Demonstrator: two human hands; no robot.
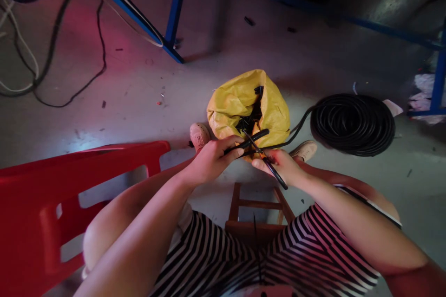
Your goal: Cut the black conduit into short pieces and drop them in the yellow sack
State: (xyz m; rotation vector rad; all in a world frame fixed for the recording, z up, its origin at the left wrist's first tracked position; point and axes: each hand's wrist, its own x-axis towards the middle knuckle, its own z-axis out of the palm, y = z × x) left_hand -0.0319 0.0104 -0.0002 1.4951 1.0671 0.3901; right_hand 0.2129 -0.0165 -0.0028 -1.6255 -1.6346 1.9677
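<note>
My left hand (212,158) is closed around a black tube (258,136), whose end sticks out over a yellow sack (275,106). Scissors with dark handles (275,174) are in my right hand (282,165), their blades pointing up and left across the tubing. A long black hose (299,126) runs from between my hands to a black coil (351,123) on the floor at the right. Inside the open sack lie several short black pieces (247,123). How the blades meet the tube is too small to tell.
A red plastic stool (31,190) stands at the left. Below my hands is a wooden stool (256,228). Blue metal frames (176,4) cross the top. Cables (103,51) lie on the floor at upper left, and black scraps (249,21) are scattered about.
</note>
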